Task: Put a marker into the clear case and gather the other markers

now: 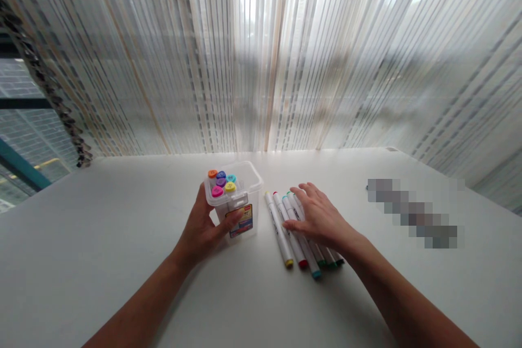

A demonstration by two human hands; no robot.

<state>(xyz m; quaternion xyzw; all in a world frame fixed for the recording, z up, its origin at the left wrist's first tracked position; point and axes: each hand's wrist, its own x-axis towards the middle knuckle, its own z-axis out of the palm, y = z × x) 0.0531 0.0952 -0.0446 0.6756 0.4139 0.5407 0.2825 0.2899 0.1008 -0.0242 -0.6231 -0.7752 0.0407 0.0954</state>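
Observation:
My left hand (207, 228) is wrapped round a clear plastic box (253, 217), thumb across the label (240, 219) on its front. Several markers stand inside, with orange, blue, purple, turquoise, yellow and pink cap ends (217, 191) showing at the top. To the right of the box, several white markers (281, 234) lie side by side on the table, with yellow, red, turquoise, green and dark ends. Over these loose markers rests my right hand (320, 215), fingers apart and thumb near the middle ones. It covers part of the row, and I see nothing gripped in it.
The white table (122, 217) runs back to a striped string curtain (253, 65) in front of a window. On the right of the table lies a long blurred-out item (411, 212). A brick wall (24, 87) shows through the glass at the far left.

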